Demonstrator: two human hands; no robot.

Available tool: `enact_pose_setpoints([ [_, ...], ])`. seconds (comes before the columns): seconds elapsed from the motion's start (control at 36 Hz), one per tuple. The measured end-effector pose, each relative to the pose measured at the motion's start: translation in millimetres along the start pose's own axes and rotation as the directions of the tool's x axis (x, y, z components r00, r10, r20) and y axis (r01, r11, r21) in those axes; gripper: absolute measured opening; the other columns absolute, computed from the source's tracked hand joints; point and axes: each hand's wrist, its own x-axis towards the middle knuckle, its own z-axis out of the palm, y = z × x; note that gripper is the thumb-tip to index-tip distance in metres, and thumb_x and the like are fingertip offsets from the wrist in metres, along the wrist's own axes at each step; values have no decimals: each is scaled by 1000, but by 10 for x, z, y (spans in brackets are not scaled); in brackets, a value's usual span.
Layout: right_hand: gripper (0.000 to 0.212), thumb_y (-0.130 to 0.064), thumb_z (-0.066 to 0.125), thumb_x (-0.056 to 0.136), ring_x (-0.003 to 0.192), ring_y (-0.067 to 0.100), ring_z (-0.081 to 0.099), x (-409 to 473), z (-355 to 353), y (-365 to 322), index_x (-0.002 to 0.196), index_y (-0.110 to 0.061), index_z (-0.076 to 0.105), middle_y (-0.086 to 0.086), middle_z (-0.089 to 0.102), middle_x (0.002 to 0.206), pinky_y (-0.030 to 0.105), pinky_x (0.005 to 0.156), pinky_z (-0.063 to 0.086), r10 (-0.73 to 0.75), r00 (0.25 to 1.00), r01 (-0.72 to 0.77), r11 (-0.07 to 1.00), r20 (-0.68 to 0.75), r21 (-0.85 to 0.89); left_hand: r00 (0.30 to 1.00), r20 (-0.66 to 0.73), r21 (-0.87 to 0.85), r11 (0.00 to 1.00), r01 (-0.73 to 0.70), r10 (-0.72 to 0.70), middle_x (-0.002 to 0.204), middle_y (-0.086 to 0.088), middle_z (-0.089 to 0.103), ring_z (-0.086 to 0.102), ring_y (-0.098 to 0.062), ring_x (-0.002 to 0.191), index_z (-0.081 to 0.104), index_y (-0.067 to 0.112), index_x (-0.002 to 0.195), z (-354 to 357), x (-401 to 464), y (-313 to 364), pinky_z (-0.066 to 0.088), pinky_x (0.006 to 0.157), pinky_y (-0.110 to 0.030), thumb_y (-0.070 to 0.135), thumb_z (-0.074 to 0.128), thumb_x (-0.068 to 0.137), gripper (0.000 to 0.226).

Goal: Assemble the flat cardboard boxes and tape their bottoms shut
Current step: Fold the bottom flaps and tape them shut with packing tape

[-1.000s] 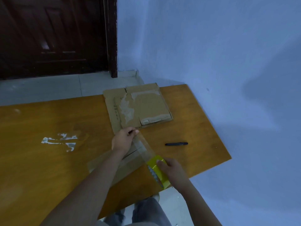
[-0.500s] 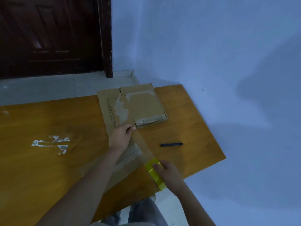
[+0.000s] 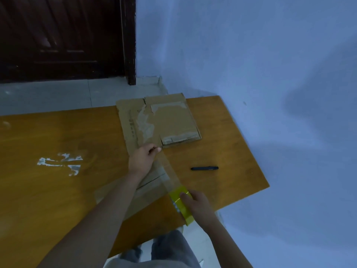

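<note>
Near the front edge of the table, toward its right end: flattened brown cardboard box (image 3: 152, 182), closed seam facing up, partly hidden under the left forearm. Clear strip of packing tape (image 3: 167, 172) stretched over it, running from far end to near end. Left hand (image 3: 143, 159) pinching the free end of the strip down at the far edge of the box. Right hand (image 3: 196, 205) gripping the yellow tape roll (image 3: 180, 202) at the near edge, past the table's front edge.

Procedure, as judged: keep strip taut and centred on the seam; lower roll until tape meets cardboard; anchor far end firmly, then smooth toward the roll to expel wrinkles; sever only once fully bonded.

Beyond the left hand, at the far edge: stack of flat, worn cardboard sheets (image 3: 164, 122) with old tape residue. Near the right edge: dark pen-shaped object (image 3: 204, 168), possibly a cutter. Orange-brown wooden table (image 3: 58, 200) with white scuffed patches at mid-left. Pale blue wall on the right, dark wooden door (image 3: 63, 35) behind, light tiled floor.
</note>
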Motion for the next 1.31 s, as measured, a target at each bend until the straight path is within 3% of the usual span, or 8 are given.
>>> enact_pose_setpoints([
  [0.17, 42, -49, 47, 76, 60, 17, 41, 20, 42, 82, 70, -8, 56, 9, 42, 64, 31, 59, 30, 29, 1000, -29, 999, -5, 38, 999, 10, 34, 999, -40, 39, 87, -3, 64, 53, -16, 72, 67, 15, 103, 11, -10, 3, 42, 59, -29, 33, 50, 97, 25],
  [0.33, 34, -41, 52, 87, 60, 18, 40, 45, 45, 95, 70, -11, 53, 9, 41, 64, 30, 59, 30, 13, 1000, -13, 1000, -4, 13, 999, -10, 76, 996, -38, 39, 83, -4, 63, 51, -16, 68, 68, 15, 102, 21, -1, 12, 40, 55, -28, 31, 51, 97, 24],
  [0.42, 37, -32, 52, 94, 61, 16, 42, 80, 38, 130, 75, -1, 57, 9, 44, 66, 29, 58, 31, 13, 1000, -13, 1000, 2, -26, 999, -20, 65, 997, -37, 38, 77, 2, 56, 50, -16, 65, 68, 14, 103, 22, -3, 11, 31, 49, -23, 30, 50, 97, 24],
  [0.53, 36, -30, 50, 95, 62, 17, 43, 101, 25, 118, 80, 0, 60, 9, 46, 68, 28, 57, 31, 5, 1000, -5, 999, 24, -38, 999, -28, 60, 998, -23, 25, 79, 1, 57, 51, -17, 68, 67, 14, 102, 18, 9, 6, 33, 51, -26, 32, 49, 97, 27],
  [0.75, 37, -27, 51, 95, 49, 9, 33, 181, 62, 167, 61, -15, 42, -2, 34, 53, 16, 44, 24, -3, 1000, 3, 998, 6, -56, 999, -30, 47, 999, -15, 16, 79, 1, 57, 53, -18, 70, 67, 17, 97, 30, 23, -19, 29, 49, -24, 35, 48, 97, 26],
  [0.97, 29, -25, 50, 96, 48, 6, 34, 225, 126, 204, 72, -8, 51, 1, 38, 57, 14, 45, 27, -34, 999, 35, 998, 10, -54, 992, 54, 132, 985, 108, -116, 72, 4, 56, 51, -14, 64, 68, 19, 96, 44, 86, 1, 32, 49, -24, 33, 50, 97, 23],
  [1.11, 28, -26, 50, 96, 45, 4, 33, 247, 108, 214, 74, -9, 53, -1, 38, 56, 17, 48, 28, -43, 998, 45, 997, 38, -55, 961, 173, 112, 973, 199, -217, 100, -1, 66, 58, -20, 89, 68, 22, 100, 37, 151, -8, 44, 69, -29, 37, 51, 95, 23],
  [1.31, 28, -26, 49, 97, 42, 3, 36, 281, 85, 203, 75, -9, 53, -4, 39, 54, 14, 46, 28, -58, 997, 62, 993, 48, -96, 864, 358, -73, 912, 405, -355, 132, -12, 55, 48, -28, 123, 67, 7, 110, -11, 238, 4, 36, 98, -33, 26, 60, 92, 27],
])
